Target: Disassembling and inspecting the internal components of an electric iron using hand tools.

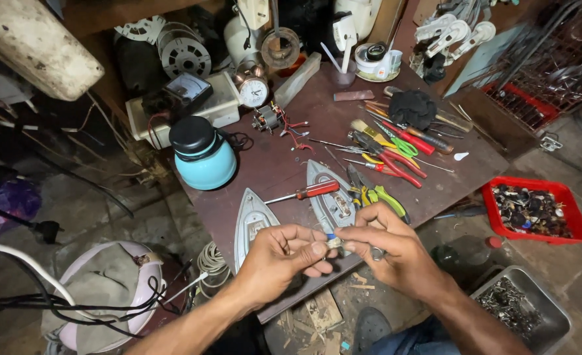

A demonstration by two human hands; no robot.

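Note:
My left hand [281, 258] and my right hand [384, 244] meet over the near edge of a dark brown workbench [271, 164]. Together their fingertips pinch a small part [332, 242] with a blue bit and a pale metal end. Just beyond the hands lie two grey iron soleplates [253, 220], [327, 187], flat on the bench. A red-handled screwdriver [304, 192] rests between the two soleplates.
A teal jug with a black lid [202, 154] stands at the bench's left. Pliers and screwdrivers [389, 154] lie in a heap at right, with an alarm clock [253, 89] behind. A red tray of small parts [534, 210] and a metal tray [521, 309] sit on the floor.

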